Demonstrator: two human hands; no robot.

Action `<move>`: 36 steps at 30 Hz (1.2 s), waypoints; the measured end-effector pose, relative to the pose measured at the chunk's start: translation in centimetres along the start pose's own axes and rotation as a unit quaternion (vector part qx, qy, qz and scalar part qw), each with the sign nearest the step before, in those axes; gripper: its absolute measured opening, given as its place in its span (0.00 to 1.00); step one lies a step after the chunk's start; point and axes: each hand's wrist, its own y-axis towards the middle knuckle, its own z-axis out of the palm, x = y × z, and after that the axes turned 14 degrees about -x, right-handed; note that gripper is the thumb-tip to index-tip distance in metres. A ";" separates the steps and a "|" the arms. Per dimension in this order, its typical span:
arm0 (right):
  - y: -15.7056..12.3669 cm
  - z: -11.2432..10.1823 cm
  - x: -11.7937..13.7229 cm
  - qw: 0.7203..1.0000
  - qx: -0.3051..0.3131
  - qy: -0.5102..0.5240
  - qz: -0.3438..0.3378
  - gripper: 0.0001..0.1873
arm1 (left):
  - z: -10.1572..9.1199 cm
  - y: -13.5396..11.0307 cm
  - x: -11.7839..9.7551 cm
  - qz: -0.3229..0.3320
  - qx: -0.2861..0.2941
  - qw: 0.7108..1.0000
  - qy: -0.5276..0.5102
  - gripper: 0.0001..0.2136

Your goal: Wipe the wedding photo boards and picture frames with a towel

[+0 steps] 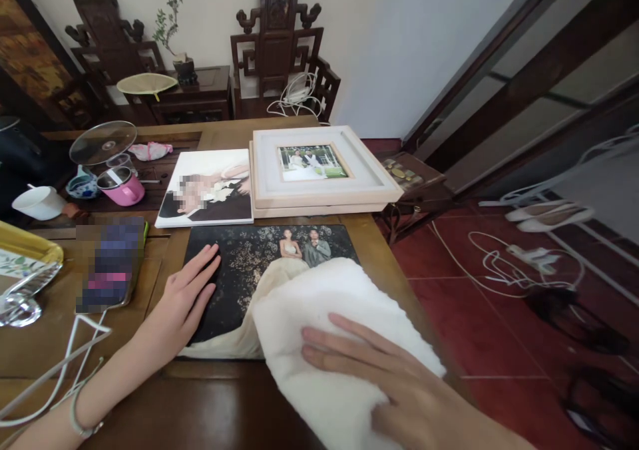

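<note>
A dark photo print (239, 270) of a couple, with a long pale gown, lies flat on the wooden table. My left hand (192, 290) rests on its left edge, fingers stretched out and holding nothing. A white cloth (319, 297) covers the print's lower right part and hangs toward me. My right hand (364, 363) presses on the cloth with its fingers extended, and the cloth bunches near the palm. My right thumb is hidden.
Behind the print are a white-edged photo panel (214, 204) and stacked pale frames (269, 194). A phone (112, 263), white cable (64, 363), pink cup (122, 187), white cup (38, 202) and glass lid (102, 140) stand left. The table's right edge drops to red floor.
</note>
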 end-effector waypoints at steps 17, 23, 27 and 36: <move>0.2 0.7 -0.8 0.997 -0.049 -0.057 0.001 0.10 | 0.0 -0.1 0.0 -0.007 0.009 1.000 0.001 0.22; 0.0 0.1 -0.7 0.999 -0.022 -0.043 -0.007 0.11 | 0.0 -0.1 0.0 0.002 0.006 1.000 0.000 0.22; 1.3 0.2 -5.6 0.993 -0.080 -0.078 0.038 0.09 | -0.1 -0.1 -0.1 0.011 0.007 1.000 -0.005 0.22; 1.1 1.6 -2.2 0.994 -0.072 -0.083 0.016 0.08 | 0.0 -0.2 -0.1 0.003 0.012 1.000 0.004 0.22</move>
